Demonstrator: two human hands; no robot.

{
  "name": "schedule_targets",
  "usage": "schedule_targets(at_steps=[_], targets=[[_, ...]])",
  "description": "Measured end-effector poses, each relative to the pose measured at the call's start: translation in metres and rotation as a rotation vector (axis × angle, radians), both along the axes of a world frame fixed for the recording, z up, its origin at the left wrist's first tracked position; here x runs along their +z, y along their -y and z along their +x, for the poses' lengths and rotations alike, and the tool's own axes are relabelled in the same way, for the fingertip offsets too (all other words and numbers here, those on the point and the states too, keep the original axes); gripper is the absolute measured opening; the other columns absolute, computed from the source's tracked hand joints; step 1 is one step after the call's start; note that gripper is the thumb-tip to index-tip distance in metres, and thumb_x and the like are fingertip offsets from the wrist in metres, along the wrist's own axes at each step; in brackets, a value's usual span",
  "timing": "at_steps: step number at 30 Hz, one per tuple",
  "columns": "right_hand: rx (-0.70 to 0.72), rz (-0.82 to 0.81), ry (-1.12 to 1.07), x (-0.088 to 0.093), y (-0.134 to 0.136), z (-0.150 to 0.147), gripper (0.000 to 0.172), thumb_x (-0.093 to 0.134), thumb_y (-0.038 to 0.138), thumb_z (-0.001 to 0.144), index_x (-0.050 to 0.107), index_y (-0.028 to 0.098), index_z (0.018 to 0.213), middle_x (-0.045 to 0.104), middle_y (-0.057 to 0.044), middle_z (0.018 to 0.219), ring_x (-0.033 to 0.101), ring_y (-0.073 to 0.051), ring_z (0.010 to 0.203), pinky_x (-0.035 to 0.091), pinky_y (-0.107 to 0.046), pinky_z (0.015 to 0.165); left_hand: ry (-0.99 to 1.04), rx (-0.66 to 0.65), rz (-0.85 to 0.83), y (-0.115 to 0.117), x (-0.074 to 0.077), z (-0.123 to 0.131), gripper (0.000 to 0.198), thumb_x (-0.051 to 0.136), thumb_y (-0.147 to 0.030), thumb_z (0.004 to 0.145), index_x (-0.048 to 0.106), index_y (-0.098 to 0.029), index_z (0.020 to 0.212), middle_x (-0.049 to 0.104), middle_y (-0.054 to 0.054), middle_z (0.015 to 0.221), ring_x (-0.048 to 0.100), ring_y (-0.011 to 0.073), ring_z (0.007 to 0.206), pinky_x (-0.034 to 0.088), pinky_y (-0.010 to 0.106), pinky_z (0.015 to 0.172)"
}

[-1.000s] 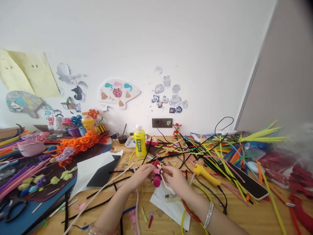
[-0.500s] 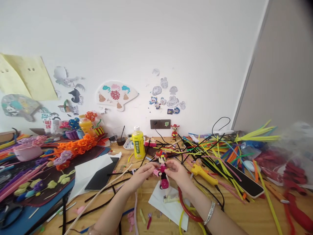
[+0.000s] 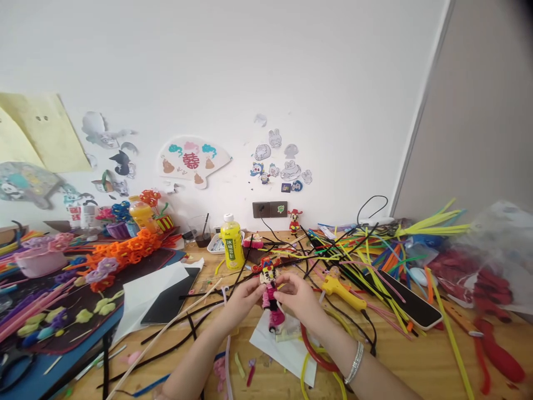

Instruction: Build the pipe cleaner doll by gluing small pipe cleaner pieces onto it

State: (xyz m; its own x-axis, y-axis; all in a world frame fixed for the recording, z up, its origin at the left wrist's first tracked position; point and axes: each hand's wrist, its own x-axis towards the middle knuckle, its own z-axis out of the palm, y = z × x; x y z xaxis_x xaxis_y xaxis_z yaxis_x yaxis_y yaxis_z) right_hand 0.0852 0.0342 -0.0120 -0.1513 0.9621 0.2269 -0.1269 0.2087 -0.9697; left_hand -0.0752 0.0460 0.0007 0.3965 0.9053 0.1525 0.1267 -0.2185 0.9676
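Observation:
Between my two hands stands a small pipe-cleaner doll [image 3: 272, 303] with a pink body, a pale face and a red-and-yellow headpiece. My left hand [image 3: 246, 296] pinches it from the left, near the head and shoulder. From the right, my right hand [image 3: 295, 295] grips its upper body with bent fingers. Below the doll lies a white paper sheet [image 3: 283, 358], with a small clear tube-like piece [image 3: 288, 332] on it. A yellow glue gun [image 3: 343, 293] rests just right of my right hand.
A yellow drink bottle [image 3: 232, 243] stands behind my left hand. Bundles of coloured pipe cleaners [image 3: 375, 250] and a dark phone [image 3: 412, 300] lie to the right. At left are orange fuzzy flowers [image 3: 120, 255], a black tablet [image 3: 170, 297] and scissors [image 3: 16, 361]. Another small doll [image 3: 295, 223] stands by the wall.
The doll has turned more upright, its face now towards me. My left hand has shifted up towards its head; the whole view has moved slightly.

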Motion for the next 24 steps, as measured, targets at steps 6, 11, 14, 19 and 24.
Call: schedule_targets(at_steps=[6,11,14,19,24], targets=[[0.003,0.049,-0.007,-0.001,-0.002,0.001,0.017,0.061,0.014,0.062,0.052,0.019,0.075,0.06,0.001,0.072,0.058,-0.015,0.07,0.046,-0.028,0.068,0.152,0.116,-0.093,0.0,-0.006,0.008,0.033,0.063,-0.046,0.069,0.052,-0.015,0.067,0.048,-0.005,0.057,0.045,0.0083,0.052,0.042,0.023,0.055],[-0.024,0.055,-0.052,-0.006,-0.006,-0.003,0.019,0.062,0.014,0.059,0.051,0.019,0.072,0.059,0.003,0.068,0.058,-0.014,0.068,0.045,-0.027,0.066,0.248,0.174,-0.14,0.001,-0.007,0.012,0.034,0.068,-0.043,0.064,0.06,-0.014,0.078,0.057,-0.002,0.062,0.049,0.009,0.053,0.044,0.023,0.055],[-0.034,0.066,-0.061,-0.008,-0.007,-0.004,0.018,0.062,0.014,0.058,0.051,0.019,0.072,0.058,0.003,0.068,0.058,-0.014,0.067,0.045,-0.027,0.065,0.285,0.178,-0.149,0.002,-0.008,0.013,0.034,0.071,-0.042,0.06,0.063,-0.014,0.077,0.058,-0.001,0.061,0.051,0.01,0.054,0.044,0.022,0.054],[-0.026,0.083,-0.059,-0.009,-0.006,-0.004,0.017,0.061,0.012,0.059,0.052,0.019,0.072,0.058,0.003,0.07,0.057,-0.014,0.068,0.045,-0.027,0.066,0.331,0.134,-0.167,0.0,-0.011,0.011,0.032,0.072,-0.04,0.059,0.065,-0.014,0.076,0.061,0.0,0.066,0.051,0.0098,0.056,0.044,0.021,0.055],[0.03,0.08,-0.046,-0.005,-0.002,-0.002,0.018,0.062,0.012,0.061,0.054,0.019,0.076,0.059,0.002,0.074,0.058,-0.014,0.072,0.046,-0.027,0.069,0.367,0.061,-0.186,-0.001,-0.013,0.009,0.031,0.073,-0.039,0.06,0.065,-0.013,0.074,0.06,-0.001,0.063,0.049,0.0082,0.053,0.043,0.021,0.054]])
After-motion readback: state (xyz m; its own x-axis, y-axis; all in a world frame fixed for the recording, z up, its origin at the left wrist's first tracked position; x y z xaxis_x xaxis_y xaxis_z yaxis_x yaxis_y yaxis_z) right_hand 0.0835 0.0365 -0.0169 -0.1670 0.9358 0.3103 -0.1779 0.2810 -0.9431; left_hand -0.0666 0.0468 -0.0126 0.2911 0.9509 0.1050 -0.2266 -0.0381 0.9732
